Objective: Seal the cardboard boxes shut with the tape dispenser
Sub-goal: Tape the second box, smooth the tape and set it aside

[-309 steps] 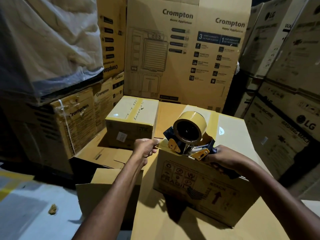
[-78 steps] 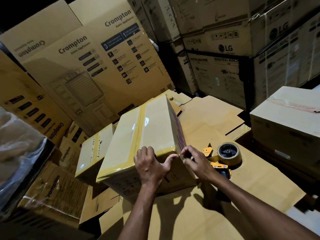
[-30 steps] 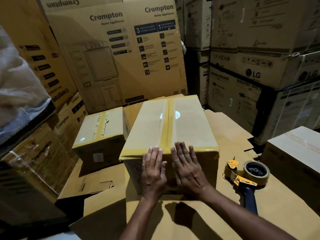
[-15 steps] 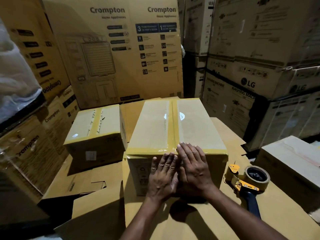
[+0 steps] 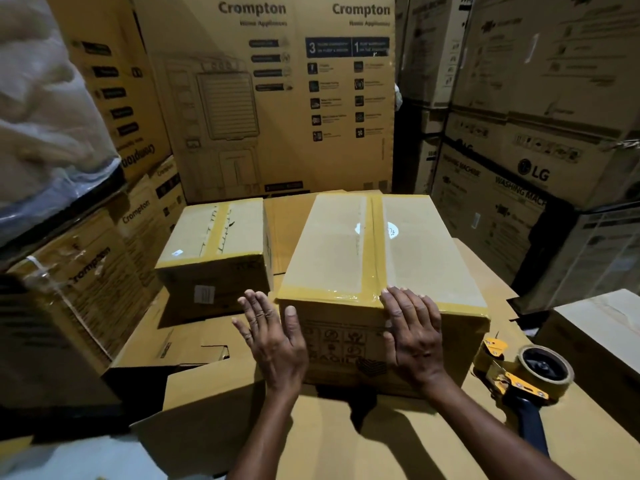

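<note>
The rectangular cardboard box [image 5: 332,251], banded with glossy tape [image 5: 373,244], is sitting on flattened cardboard [image 5: 346,441]. The right hand [image 5: 412,337] is pressing straight fingers [image 5: 401,303] onto its near taped edge. The left hand [image 5: 277,341], spread and empty, is hovering at its left corner. The tape dispenser [image 5: 519,379] is lying just right.

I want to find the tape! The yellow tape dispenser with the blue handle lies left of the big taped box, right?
No. The yellow tape dispenser with the blue handle lies right of the big taped brown cardboard box, beside the right hand; the head view shows it.
</note>
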Demonstrator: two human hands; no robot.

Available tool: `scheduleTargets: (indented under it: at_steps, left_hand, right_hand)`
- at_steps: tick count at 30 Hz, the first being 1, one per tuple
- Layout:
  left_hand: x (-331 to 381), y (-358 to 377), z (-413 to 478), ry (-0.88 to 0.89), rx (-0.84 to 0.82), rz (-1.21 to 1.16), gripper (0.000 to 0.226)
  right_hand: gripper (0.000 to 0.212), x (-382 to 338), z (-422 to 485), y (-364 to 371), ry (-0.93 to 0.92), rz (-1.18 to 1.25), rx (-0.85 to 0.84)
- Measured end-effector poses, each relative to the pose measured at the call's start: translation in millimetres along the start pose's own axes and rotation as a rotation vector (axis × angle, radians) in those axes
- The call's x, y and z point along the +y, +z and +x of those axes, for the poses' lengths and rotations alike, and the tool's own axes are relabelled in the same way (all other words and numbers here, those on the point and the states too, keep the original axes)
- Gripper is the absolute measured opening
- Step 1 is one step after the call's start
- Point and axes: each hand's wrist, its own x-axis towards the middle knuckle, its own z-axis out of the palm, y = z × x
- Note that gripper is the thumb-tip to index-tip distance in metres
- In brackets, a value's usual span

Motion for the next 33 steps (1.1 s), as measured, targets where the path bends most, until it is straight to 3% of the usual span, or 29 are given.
scheduleTargets:
  at_steps: [6, 11, 14, 22, 27, 33]
  left_hand:
    - [-16.3, -21.7, 24.6, -0.137, -0.095, -0.212, 0.080]
    - [-16.1, -37.6, 39.2, -0.068, -0.104, -0.325, 0.034]
    - [-11.9, -42.0, 40.9, -0.073, -0.071, -0.370, 0.012]
    - [17.8, -17.7, 12.3, -0.100, 0.220, -0.235, 0.003]
    - [37.1, -1.0, -4.3, -0.162, 0.250, -0.265, 0.013]
    - [51.0, 7.9, -17.0, -0.149, 0.189, -0.307, 0.043]
  right_hand:
    - [0.062, -0.2, 2.8, 2.5, -0.003, -0.003, 0.032]
    - [0.061, -1.4, 3.2, 5.7, 0.001, -0.013, 0.064]
    - [0.060, -1.5, 3.4, 6.9, 0.006, -0.023, 0.070]
    - [0.060, -3.9, 4.6, 6.8, 0.037, -0.022, 0.078]
    - [0.061, -3.8, 4.4, 7.9, 0.045, -0.024, 0.064]
    - [0.060, -4.1, 3.8, 10.9, 0.046, -0.026, 0.083]
